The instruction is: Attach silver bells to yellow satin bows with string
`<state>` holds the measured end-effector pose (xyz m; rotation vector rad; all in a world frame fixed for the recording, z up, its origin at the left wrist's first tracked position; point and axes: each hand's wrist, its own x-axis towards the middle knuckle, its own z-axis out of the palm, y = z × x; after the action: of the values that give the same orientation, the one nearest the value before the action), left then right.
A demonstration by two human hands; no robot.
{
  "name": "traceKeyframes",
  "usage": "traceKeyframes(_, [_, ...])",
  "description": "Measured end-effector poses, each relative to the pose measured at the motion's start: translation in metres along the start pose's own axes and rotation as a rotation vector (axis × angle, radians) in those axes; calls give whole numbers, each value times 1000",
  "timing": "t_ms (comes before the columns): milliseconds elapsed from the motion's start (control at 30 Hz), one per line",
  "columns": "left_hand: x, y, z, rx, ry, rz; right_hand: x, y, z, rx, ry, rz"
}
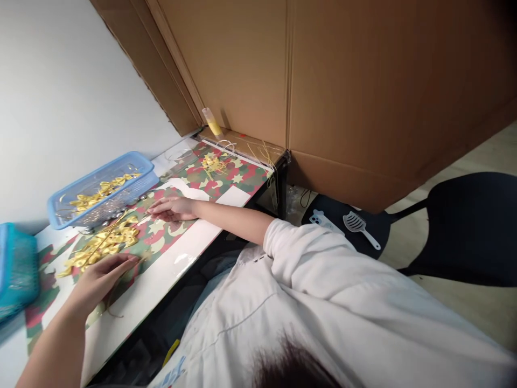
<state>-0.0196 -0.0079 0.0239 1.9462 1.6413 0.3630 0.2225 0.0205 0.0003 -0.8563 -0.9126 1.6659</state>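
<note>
My left hand (105, 276) is closed in a pinch at the near side of the table. A thin yellow-brown cord (115, 314) is in it, one end hanging below the palm and a small yellowish bit showing at the fingertips. Right beyond that hand lies a pile of yellow ribbon bows (115, 240), with thin cords across it. My right hand (173, 209) is over the camouflage-patterned table cover, its fingers loosely stretched and a little apart. A thin pale strip shows by its fingertips; whether they touch it I cannot tell.
A blue plastic basket (139, 161) with more bows stands against the wall, small metallic balls beside it. A teal basket (18, 269) is at far left. Yellow cords (214, 164) and a glue bottle (212, 123) lie toward the cardboard partition (238, 64). A black chair (472, 226) bears a hairbrush (361, 227).
</note>
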Motion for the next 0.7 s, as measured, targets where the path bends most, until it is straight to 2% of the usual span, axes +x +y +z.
traceKeyframes(67, [-3,1,4,-35,65,25,-1,7,2,-73,-75,2])
traceKeyframes(167, [-8,-3,13,-56,219,68,-6,19,3,-261,-78,-85])
traceKeyframes(267, [-13,-7,18,-7,420,159,-15,27,2,-822,-24,-346])
traceKeyframes(367, [-16,-10,19,44,507,240,-22,26,3,-1212,16,-450])
traceKeyframes(467, [-19,-12,20,17,524,326,-32,22,5,-1306,78,-461])
traceKeyframes(567, [-21,-14,23,-3,516,400,-55,14,-4,-1254,142,-549])
traceKeyframes(633, [-21,-15,24,-3,522,422,-78,2,-22,-1261,182,-629])
traceKeyframes(700, [-22,-15,25,4,545,428,-103,-19,-51,-1360,274,-636])
